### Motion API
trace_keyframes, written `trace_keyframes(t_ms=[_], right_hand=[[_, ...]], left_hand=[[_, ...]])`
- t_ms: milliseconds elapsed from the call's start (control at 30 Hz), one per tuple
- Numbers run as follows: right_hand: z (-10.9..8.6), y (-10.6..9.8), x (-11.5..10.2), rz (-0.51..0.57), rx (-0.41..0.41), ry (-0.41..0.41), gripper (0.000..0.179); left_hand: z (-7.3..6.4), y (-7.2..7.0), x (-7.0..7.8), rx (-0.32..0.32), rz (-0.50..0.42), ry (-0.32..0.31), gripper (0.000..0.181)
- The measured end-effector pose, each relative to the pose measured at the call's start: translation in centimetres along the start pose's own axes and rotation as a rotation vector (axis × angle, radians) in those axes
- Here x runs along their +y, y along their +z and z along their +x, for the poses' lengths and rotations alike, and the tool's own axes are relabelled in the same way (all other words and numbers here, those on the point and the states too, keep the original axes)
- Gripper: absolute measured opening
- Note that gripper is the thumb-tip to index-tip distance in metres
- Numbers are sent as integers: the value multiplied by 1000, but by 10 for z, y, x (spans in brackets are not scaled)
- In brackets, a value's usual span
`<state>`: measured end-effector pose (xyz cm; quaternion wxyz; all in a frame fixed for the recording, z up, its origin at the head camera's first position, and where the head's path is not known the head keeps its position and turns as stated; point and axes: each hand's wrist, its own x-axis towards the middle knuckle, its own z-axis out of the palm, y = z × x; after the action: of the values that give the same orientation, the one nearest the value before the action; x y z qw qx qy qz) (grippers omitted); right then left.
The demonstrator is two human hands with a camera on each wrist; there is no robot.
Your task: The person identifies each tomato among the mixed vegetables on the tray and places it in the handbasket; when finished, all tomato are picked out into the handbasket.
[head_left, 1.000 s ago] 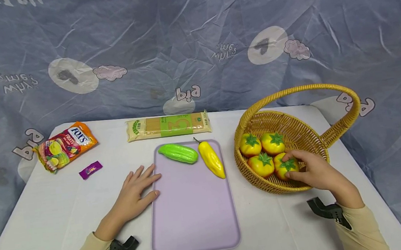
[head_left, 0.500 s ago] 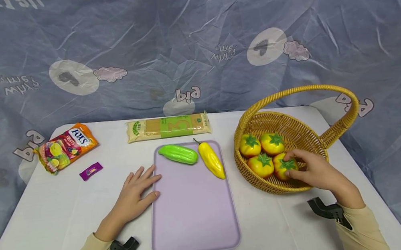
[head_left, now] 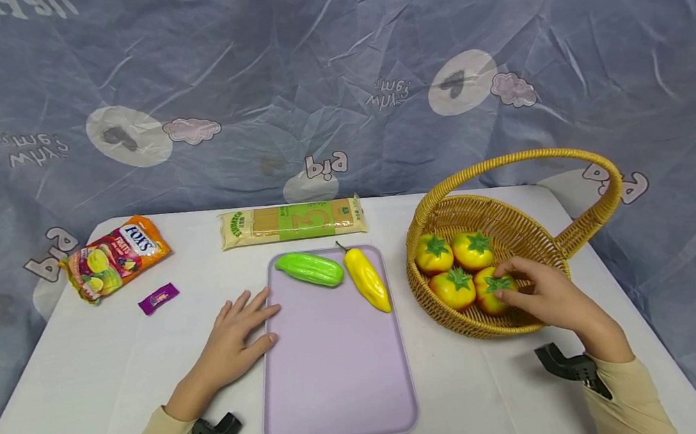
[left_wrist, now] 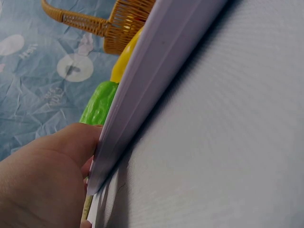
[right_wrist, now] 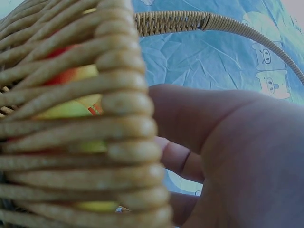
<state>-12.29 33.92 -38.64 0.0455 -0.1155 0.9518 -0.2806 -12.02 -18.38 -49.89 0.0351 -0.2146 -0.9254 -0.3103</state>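
My right hand [head_left: 547, 295] reaches over the near right rim of a wicker basket [head_left: 528, 227]. Its thumb and forefinger pinch the top of a yellow-red tomato [head_left: 488, 301] with a green star-shaped leaf. More such tomatoes [head_left: 452, 289] sit beside it in the basket. In the right wrist view the woven rim [right_wrist: 123, 118] hides the fingertips. My left hand [head_left: 234, 340] lies with fingers spread at the left edge of a lilac tray [head_left: 338, 372]. On the tray's far end are a green cucumber-like vegetable [head_left: 312, 269] and a yellow pepper [head_left: 367, 281].
A pack of noodles [head_left: 292, 222] lies behind the tray. At the far left are an orange Fox's candy bag [head_left: 115, 257] and a small purple wrapped candy [head_left: 158, 299]. The basket's tall handle [head_left: 518, 156] arches over its right side. A grey-blue patterned cloth [head_left: 309, 74] hangs behind the table.
The right thumb has shifted slightly up the tomato toward the forefinger. The left hand, tray and basket have stayed in place.
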Motion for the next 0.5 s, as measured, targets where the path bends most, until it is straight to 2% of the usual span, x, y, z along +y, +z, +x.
trace_keyframes(t_ms=[500], right_hand=[[-1,-1,3,28,9,-21,26]], left_hand=[[0,1,-1,2,0,-3,47]])
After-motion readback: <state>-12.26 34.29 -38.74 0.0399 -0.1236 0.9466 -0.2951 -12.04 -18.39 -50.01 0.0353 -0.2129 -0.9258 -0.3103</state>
